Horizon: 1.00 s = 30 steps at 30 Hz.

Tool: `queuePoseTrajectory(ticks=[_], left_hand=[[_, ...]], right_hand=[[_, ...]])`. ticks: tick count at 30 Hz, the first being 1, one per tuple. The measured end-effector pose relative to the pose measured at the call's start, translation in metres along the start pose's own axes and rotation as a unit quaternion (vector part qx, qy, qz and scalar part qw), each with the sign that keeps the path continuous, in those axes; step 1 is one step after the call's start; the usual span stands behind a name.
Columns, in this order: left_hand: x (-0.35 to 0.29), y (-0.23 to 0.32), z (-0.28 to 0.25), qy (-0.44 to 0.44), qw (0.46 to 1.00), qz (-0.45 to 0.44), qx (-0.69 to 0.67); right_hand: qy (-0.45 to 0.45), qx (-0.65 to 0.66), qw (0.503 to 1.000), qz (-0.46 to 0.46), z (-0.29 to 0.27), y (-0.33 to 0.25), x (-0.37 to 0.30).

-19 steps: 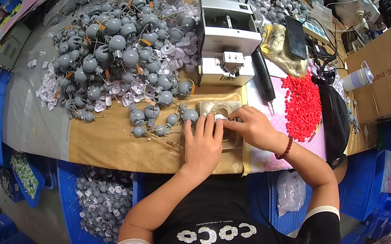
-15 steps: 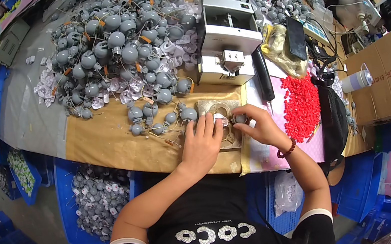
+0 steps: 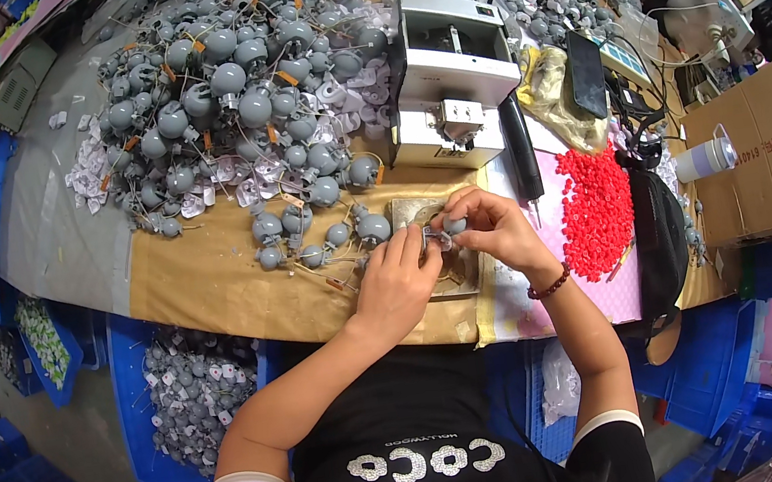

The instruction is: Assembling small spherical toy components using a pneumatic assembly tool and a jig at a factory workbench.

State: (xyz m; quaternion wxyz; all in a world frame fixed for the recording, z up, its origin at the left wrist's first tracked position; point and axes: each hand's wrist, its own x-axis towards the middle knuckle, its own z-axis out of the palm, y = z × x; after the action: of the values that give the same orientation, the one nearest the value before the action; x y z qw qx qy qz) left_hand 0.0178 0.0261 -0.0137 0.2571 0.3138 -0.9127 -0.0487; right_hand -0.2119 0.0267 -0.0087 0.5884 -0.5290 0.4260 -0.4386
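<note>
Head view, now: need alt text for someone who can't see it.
A person's right hand pinches a small grey ball over a flat plate, the left hand close beside it. A heap of grey round parts lies to the left, a boxy silver machine stands ahead, and red pieces lie to the right.

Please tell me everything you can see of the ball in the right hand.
The ball is small, gray and rounded, with a smooth, plastic-looking surface. The right hand holds it between thumb and forefinger, over the square plate and close to the left hand's fingertips. A pale piece shows just beside it, to the lower left; whether the two are joined is unclear. Fingers hide part of the ball.
</note>
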Motion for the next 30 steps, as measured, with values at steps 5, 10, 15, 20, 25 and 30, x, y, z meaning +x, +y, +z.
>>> queuePoseTrajectory(ticks=[5,10,15,20,25,30], left_hand=[[-0.001,-0.002,0.002,0.018,1.000,-0.001,-0.011],[-0.001,-0.001,0.003,0.017,1.000,-0.008,-0.012],[0.001,-0.003,0.004,0.030,0.999,-0.020,-0.030],[0.029,-0.003,-0.002,0.049,0.994,-0.084,-0.059],[0.034,-0.002,0.002,0.004,0.995,-0.090,-0.052],[0.033,-0.003,0.001,-0.031,0.993,-0.096,-0.057]], right_hand=[[0.003,-0.034,0.997,0.070,0.009,-0.031,0.012],[0.004,-0.330,0.944,0.015,0.009,-0.033,0.016],[0.036,-0.427,0.903,-0.021,0.015,-0.027,0.012],[0.101,-0.418,0.903,0.014,0.027,-0.030,0.010],[0.136,-0.400,0.904,-0.064,0.019,-0.016,0.006],[0.361,-0.527,0.748,-0.180,-0.066,-0.027,0.028]])
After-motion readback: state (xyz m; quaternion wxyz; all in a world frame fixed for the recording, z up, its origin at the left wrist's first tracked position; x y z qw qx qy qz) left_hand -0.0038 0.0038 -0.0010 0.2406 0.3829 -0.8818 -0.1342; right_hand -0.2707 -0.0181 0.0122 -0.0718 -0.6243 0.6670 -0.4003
